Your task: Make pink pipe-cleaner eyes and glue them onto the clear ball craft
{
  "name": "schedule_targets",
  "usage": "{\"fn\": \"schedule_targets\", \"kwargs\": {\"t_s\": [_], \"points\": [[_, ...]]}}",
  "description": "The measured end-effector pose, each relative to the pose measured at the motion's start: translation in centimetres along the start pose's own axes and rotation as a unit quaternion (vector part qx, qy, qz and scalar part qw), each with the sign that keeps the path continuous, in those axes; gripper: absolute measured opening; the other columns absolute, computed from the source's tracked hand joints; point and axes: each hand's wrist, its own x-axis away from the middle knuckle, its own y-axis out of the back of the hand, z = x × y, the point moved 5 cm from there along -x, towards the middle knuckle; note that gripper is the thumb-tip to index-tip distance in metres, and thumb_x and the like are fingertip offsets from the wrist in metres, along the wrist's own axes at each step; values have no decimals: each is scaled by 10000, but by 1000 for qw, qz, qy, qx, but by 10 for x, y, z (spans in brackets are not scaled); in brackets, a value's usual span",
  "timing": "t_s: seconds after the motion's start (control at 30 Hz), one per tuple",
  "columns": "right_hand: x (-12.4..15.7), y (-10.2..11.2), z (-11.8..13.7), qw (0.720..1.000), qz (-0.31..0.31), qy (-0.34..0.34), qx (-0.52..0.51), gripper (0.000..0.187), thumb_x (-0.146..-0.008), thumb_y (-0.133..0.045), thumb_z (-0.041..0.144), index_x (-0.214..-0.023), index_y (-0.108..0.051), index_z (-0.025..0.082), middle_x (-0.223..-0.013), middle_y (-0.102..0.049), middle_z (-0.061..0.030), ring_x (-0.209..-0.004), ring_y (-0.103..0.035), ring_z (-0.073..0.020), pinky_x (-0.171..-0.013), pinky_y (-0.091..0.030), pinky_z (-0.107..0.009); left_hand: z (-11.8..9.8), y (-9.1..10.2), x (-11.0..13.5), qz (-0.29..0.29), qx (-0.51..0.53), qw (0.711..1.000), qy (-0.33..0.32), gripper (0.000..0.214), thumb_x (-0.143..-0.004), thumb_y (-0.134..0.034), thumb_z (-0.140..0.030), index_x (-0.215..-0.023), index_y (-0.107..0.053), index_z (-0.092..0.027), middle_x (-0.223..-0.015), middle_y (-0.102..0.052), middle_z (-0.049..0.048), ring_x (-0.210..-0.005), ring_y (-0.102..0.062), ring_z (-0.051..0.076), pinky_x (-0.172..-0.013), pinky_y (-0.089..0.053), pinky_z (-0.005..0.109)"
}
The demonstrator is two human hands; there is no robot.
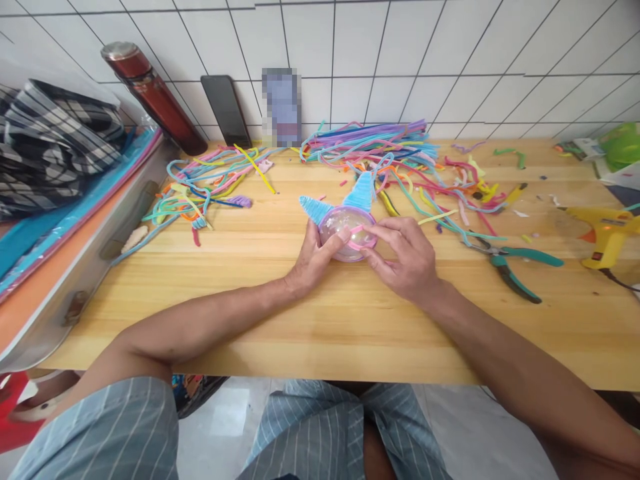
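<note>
Dome (pixel 341 235) w/ blue ears (pixel 361 191), left grip (pixel 313 259) clasping it, right grip (pixel 406 259) pinching pink strip (pixel 369 245).

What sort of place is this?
Probably a home craft bench: wooden table, tiled wall, loose pipe cleaners, glue gun and pliers; left hand and right hand grip a clear ball.

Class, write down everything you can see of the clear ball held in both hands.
The clear ball looks like see-through plastic, rimmed in lilac. Two light-blue fuzzy cones stand out from its far side. It rests on the wooden table. The left hand grips its left side; the right hand presses a pink pipe cleaner against its right.
</note>
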Motion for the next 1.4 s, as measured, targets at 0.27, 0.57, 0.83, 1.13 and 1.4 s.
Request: {"fn": "schedule_targets", "kwargs": {"t_s": [0.27, 0.57, 0.83, 1.13, 1.4], "points": [[2, 0, 3, 1000, 2, -8, 16, 415, -1026, -815, 303, -1426, -706, 272, -1188, -802, -118, -1063, -787, -303, -871, -665, -462, -8, -3, 1, 3, -59, 998, -35, 952, -850, -909, -747, -1584, -492, -307, -1581, -634, 110, -1518, -609, 335, -1362, -454, 542], [4, -3, 3, 1000, -3, -14, 4, 458, -1036, -805, 279, -1480, -692, 278, -1208, -806, -112, -1098, -783, -303, -917, -666, -464, -10, -3, 2, -21, -59, 998, -11, 876, -756, -979, -747, -1352, -543, -276, -1428, -684, 93, -1413, -663, 325, -1271, -522, 513], [4, -1, -8, 1000, 23, -19, 7, 362, -1068, -763, 289, -1428, -738, 274, -1168, -818, -107, -1054, -790, -291, -891, -663, -462, -6, -3, -2, -21, -9, 1000, 9, 867, -780, -986, -688, -1418, -561, -283, -1499, -680, 101, -1484, -638, 344, -1319, -490, 526], [6, -1, -14, 999, 15, -39, -15, 399, -1060, -760, 334, -1452, -736, 270, -1218, -829, -123, -1091, -794, -315, -946, -681, -501, 1, -1, -7, 4, -9, 1000, 17, 1002, -681, -1037, -721, -1450, -555, -296, -1564, -660, 112, -1493, -639, 362, -1309, -514, 529], [3, 0, -23, 998, -15, -46, -27, 219, -1093, -708, 259, -1295, -793, 269, -1107, -835, -86, -987, -799, -249, -847, -669, -415, 9, -2, -12, 11, 28, 999, 33, 908, -721, -1022, -686, -1407, -587, -281, -1526, -697, 107, -1497, -647, 349, -1327, -501, 534]]}}
